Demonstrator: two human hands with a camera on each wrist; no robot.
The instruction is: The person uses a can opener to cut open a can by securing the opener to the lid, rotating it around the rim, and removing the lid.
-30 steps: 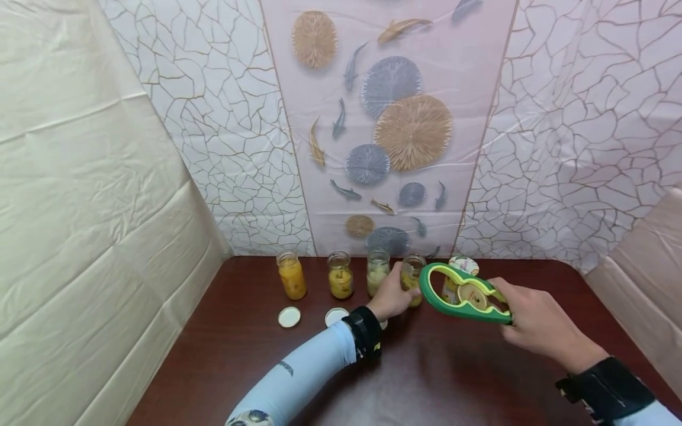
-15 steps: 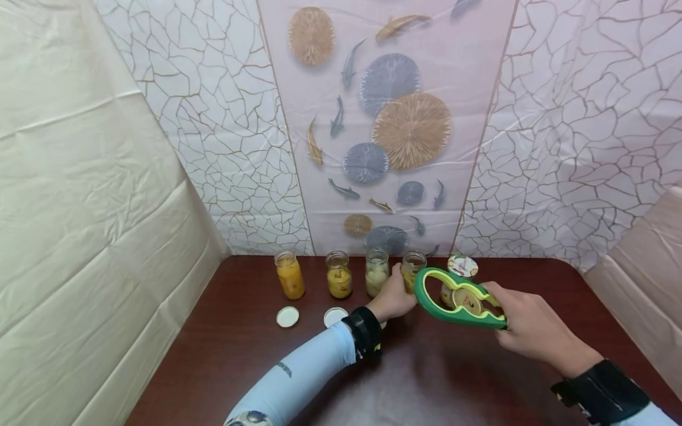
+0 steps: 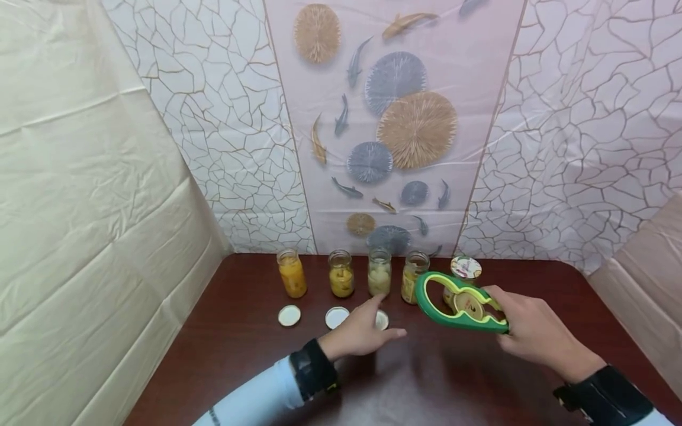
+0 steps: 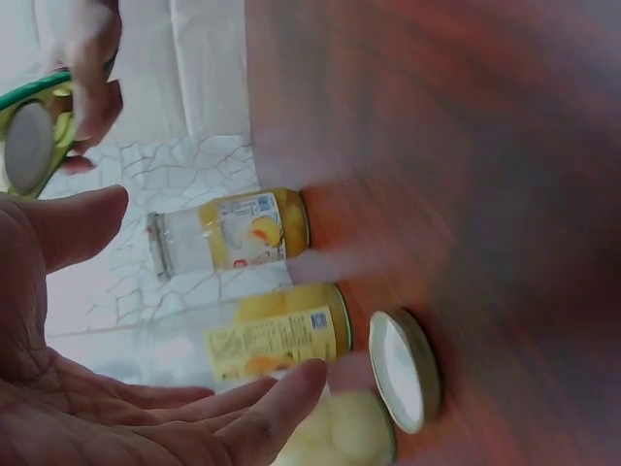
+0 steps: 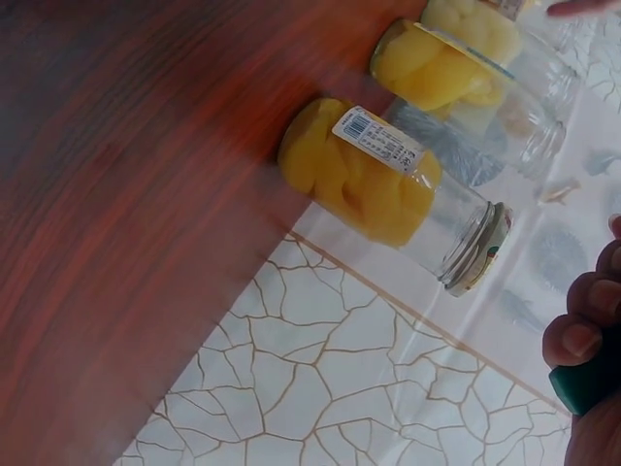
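Note:
My left hand [image 3: 359, 332] is raised over the table with fingers and thumb spread, holding nothing. Beside its fingertips lies a round jar lid [image 3: 382, 320]; the left wrist view also has this lid standing out near the jars. In my right hand [image 3: 540, 331] I grip the handles of a green jar opener [image 3: 424, 299]. A gold lid [image 3: 469, 306] sits within the opener's ring. An open jar of yellow fruit [image 3: 410, 284] stands just left of the opener. Behind the opener is a jar with a patterned lid on [image 3: 466, 268], its body partly hidden in the head view.
Further left, three open jars stand in the row: orange fruit [image 3: 293, 278], yellow fruit [image 3: 341, 281] and pale fruit [image 3: 379, 279]. Two white-lined lids lie before them, a left one [image 3: 289, 316] and a middle one [image 3: 337, 318]. A patterned cloth backdrop [image 3: 389, 130] rises behind the table.
My left hand has let go of the rightmost open jar and drawn back left and towards me, fingers spreading. The right hand keeps holding the jar opener, nearly unmoved.

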